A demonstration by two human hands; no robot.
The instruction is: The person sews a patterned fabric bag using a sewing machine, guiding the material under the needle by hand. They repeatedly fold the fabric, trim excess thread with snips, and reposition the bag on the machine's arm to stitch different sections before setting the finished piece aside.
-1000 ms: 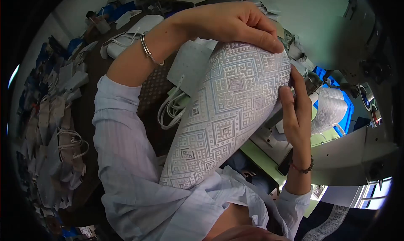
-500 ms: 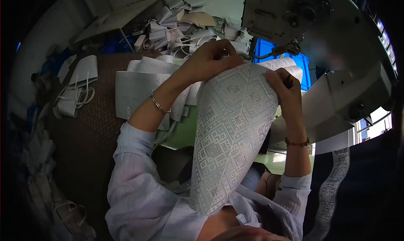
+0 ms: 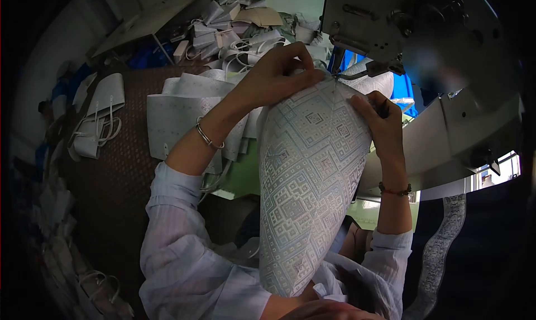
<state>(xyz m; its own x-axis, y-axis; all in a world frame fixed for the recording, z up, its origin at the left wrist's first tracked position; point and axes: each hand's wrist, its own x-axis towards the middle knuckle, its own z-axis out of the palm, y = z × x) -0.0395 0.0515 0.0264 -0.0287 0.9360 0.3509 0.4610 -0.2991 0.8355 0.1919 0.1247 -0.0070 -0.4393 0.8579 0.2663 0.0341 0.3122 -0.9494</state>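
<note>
Panel (image 3: 310, 175), pale and embossed with squared geometric figures, is bowing into a half-tube below the sewing machine (image 3: 391, 18). Its top edge is now sitting right under the machine's needle end, where half a second ago it was lying slightly short of it; the seam line is thus being brought up to the stitching point. Left hand (image 3: 276, 68) is pinching that top edge, fingers closed narrow on the panel. Right hand (image 3: 379, 119) is gripping the panel's side edge below the machine, fingers curled over it. Room is running tight above, with the machine arm hanging close over both hands. Left of the machine, a pile of white pieces (image 3: 240, 29) is crowding the brown surface (image 3: 111, 169), which is lying barer farther left.
</note>
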